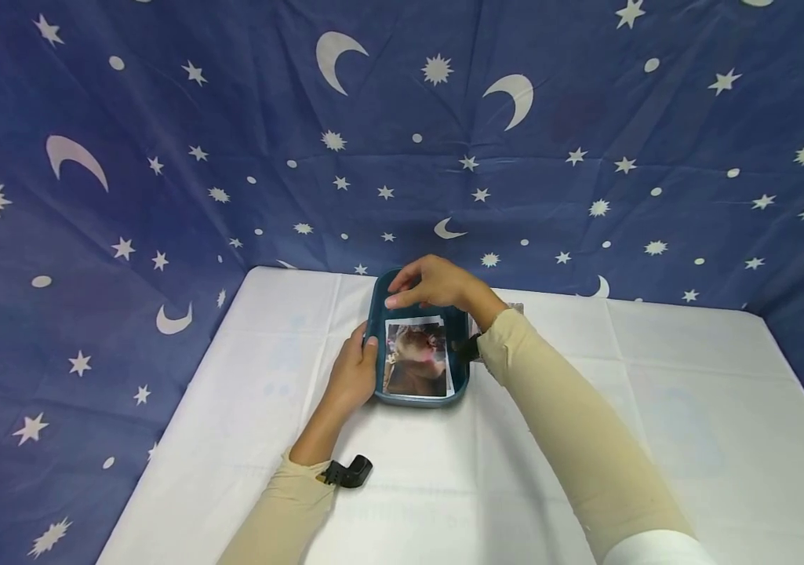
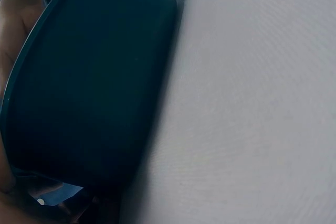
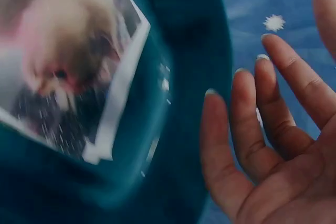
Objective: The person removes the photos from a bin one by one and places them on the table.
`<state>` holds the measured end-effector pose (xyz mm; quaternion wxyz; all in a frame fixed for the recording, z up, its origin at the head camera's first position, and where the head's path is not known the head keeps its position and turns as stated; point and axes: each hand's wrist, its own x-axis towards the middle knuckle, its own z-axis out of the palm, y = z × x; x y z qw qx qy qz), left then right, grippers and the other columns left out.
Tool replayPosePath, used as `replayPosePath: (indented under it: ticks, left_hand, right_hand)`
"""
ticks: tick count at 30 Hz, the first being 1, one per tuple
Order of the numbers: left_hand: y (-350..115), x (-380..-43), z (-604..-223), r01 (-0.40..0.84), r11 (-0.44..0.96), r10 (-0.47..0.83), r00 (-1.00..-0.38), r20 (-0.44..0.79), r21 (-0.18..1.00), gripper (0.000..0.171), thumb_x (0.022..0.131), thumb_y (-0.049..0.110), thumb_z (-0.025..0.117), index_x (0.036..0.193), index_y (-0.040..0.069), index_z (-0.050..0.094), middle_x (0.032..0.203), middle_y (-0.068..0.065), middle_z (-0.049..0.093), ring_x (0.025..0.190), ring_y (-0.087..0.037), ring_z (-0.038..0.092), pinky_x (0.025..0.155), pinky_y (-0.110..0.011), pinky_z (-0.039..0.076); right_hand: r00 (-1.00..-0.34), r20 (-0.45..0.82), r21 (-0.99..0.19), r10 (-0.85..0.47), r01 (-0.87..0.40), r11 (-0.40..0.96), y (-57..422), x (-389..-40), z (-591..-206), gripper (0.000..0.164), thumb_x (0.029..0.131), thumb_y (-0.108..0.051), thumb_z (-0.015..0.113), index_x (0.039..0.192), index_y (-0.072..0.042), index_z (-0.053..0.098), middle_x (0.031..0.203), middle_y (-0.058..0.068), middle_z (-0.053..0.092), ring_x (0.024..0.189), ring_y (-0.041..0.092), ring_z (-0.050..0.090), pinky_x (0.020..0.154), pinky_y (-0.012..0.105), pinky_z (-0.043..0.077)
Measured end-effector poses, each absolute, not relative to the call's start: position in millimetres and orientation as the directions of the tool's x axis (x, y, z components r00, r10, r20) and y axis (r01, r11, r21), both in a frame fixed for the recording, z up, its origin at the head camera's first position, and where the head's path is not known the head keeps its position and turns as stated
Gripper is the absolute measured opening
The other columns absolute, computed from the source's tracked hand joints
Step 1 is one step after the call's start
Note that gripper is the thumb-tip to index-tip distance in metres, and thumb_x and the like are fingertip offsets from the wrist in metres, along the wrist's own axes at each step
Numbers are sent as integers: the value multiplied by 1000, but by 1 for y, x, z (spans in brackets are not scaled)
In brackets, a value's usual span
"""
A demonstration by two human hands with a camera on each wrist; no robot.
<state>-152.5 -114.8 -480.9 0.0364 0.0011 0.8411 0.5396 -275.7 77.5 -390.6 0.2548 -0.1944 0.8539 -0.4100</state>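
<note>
A dark teal plastic tub [image 1: 421, 402] with rounded corners stands on the table; its outer wall [image 2: 94, 77] fills much of the left wrist view. Inside lie stacked photo prints [image 1: 417, 359], the top one showing a brownish, furry-looking animal; in the right wrist view the photo [image 3: 68, 40] is partly cut off. My left hand [image 1: 354, 367] grips the tub's left side, thumb at the rim and fingers around the outside. Above the tub's far end hovers my right hand [image 1: 437, 282], its fingers [image 3: 249, 124] loosely bent and holding nothing.
Another print [image 1: 517, 308] lies right of the tub, mostly hidden by my right wrist. A white cloth [image 1: 656, 392] covers the table. Behind and to the left hangs a blue curtain [image 1: 402, 118] with moons and stars. Black wrist cameras [image 1: 351, 472] sit on both arms.
</note>
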Motion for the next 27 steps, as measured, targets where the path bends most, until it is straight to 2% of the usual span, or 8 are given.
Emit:
replayPosePath:
  ticks: [5,10,20,27]
  left_hand:
    - [-118,-152,-482,-24,411,50,-998,-49,911,47,112,24,37,157,7,37,140,-23,58,136,-39,52,114,-59,37]
    - [-118,-152,-482,-18,421,58,-997,-47,907,48,112,24,37,157,7,36,142,-24,55,137,-40,50,114,-60,37]
    - [-117,-151,-480,-32,425,37,-998,-53,904,49,112,25,39,157,8,37,141,-24,55,135,-40,51,114,-59,37]
    - [-117,-152,-482,-14,429,42,-998,-36,903,49,111,24,39,157,7,37,144,-24,54,137,-40,50,114,-58,37]
  right_hand:
    - [-803,-293,-707,-519,-184,683,61,-278,-405,39,83,-48,83,108,-19,79,103,-3,76,101,18,66,92,38,55]
    - [-813,-311,-616,-492,-222,756,58,-278,-417,38,82,-48,83,106,-19,80,102,-4,77,102,18,66,96,39,53]
    - [-815,-359,-527,-455,-226,820,57,-276,-433,34,79,-48,87,94,-18,81,92,-3,76,91,18,65,86,35,55]
    - [-831,-362,-466,-423,-232,854,58,-275,-437,31,79,-45,88,93,-17,82,92,-2,76,91,18,64,88,34,55]
